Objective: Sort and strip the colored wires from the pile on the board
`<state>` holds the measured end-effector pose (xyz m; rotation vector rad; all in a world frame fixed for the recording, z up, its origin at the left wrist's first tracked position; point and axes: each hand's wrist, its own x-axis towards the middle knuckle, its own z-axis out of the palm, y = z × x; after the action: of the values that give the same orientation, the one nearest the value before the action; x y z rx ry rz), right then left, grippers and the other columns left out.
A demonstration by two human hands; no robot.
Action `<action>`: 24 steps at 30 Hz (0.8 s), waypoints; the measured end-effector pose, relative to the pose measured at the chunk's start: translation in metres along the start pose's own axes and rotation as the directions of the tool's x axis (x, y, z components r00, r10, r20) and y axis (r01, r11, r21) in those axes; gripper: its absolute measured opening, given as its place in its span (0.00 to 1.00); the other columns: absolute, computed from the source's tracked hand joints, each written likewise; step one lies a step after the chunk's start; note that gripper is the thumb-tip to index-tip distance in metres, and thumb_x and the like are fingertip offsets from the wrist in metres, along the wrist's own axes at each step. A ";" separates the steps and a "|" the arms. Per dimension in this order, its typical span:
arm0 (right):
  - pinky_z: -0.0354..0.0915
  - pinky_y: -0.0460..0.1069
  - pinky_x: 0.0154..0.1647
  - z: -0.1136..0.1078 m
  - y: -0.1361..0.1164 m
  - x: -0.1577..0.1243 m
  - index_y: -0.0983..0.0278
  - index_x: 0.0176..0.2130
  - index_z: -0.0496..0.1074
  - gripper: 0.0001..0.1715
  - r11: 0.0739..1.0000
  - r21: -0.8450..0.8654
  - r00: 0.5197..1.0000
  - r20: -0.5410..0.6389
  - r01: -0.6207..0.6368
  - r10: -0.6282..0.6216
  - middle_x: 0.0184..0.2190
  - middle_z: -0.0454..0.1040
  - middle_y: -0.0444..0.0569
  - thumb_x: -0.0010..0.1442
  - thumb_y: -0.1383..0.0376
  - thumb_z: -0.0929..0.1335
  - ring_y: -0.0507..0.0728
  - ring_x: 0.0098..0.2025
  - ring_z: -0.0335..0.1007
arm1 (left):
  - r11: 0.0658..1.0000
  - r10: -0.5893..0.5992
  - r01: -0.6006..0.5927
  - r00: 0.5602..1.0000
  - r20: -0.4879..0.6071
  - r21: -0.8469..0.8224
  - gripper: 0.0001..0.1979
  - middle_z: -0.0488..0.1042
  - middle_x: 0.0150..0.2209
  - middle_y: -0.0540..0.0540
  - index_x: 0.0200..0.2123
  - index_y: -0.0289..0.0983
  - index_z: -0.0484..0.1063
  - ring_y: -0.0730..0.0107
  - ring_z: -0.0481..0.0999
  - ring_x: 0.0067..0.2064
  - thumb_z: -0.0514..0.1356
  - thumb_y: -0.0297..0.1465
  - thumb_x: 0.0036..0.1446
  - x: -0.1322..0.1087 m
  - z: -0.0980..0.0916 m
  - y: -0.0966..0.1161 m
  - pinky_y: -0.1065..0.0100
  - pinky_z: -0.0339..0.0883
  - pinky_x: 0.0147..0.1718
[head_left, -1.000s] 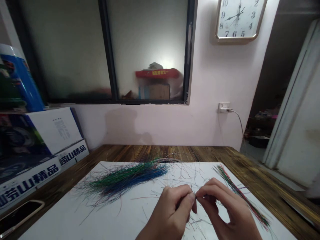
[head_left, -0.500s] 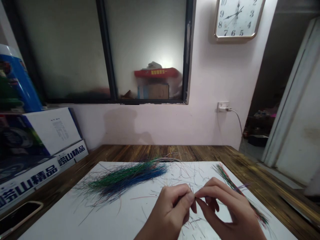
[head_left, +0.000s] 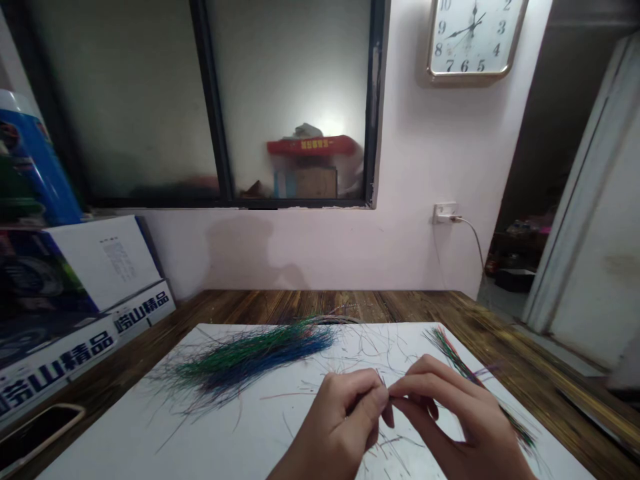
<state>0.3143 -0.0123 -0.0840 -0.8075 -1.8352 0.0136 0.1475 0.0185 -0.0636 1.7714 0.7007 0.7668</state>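
My left hand point(head_left: 340, 420) and my right hand point(head_left: 450, 420) meet fingertip to fingertip over a white sheet point(head_left: 125, 440). Both are pinched shut on thin strands that are too fine to name. To the left lies a loose pile of green and blue strands point(head_left: 250, 357). Behind my right hand, a narrow bundle of red and green strands point(head_left: 450, 350) runs along the sheet's right edge. Stray single strands are scattered over the sheet around my hands.
The sheet lies on a wooden table point(head_left: 300, 303) against a pink wall. Stacked printed boxes point(head_left: 75, 293) and a blue canister point(head_left: 30, 167) stand at the left, with a phone point(head_left: 35, 437) at the front left. A clock point(head_left: 473, 37) hangs above, and a doorway point(head_left: 525, 220) opens at the right.
My hands stay pinched together at the same spot, and the right hand's fingers shift slightly. The view drifts a little.
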 end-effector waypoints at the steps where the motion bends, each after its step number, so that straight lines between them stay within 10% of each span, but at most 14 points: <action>1: 0.64 0.44 0.20 0.001 0.000 0.000 0.63 0.35 0.69 0.12 1.000 0.003 1.000 -0.010 0.005 -0.005 0.25 0.68 0.45 0.57 0.78 0.64 0.50 0.23 0.65 | 1.000 -0.008 0.008 1.000 0.002 0.001 0.16 0.52 0.15 0.56 0.23 0.37 0.62 0.78 0.51 0.19 0.50 0.37 0.61 0.000 0.000 0.000 0.72 0.45 0.18; 24: 0.64 0.43 0.21 0.003 -0.004 0.001 0.64 0.35 0.69 0.10 0.999 0.007 0.998 -0.042 0.053 -0.053 0.24 0.67 0.45 0.56 0.77 0.64 0.49 0.23 0.63 | 0.946 0.115 -0.111 0.993 0.004 0.304 0.15 0.55 0.20 0.52 0.21 0.39 0.56 0.71 0.55 0.24 0.46 0.35 0.60 -0.001 -0.004 0.012 0.68 0.49 0.23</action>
<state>0.3092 -0.0138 -0.0834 -0.7480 -1.8148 -0.0295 0.1449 0.0165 -0.0516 2.1023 0.7627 0.7799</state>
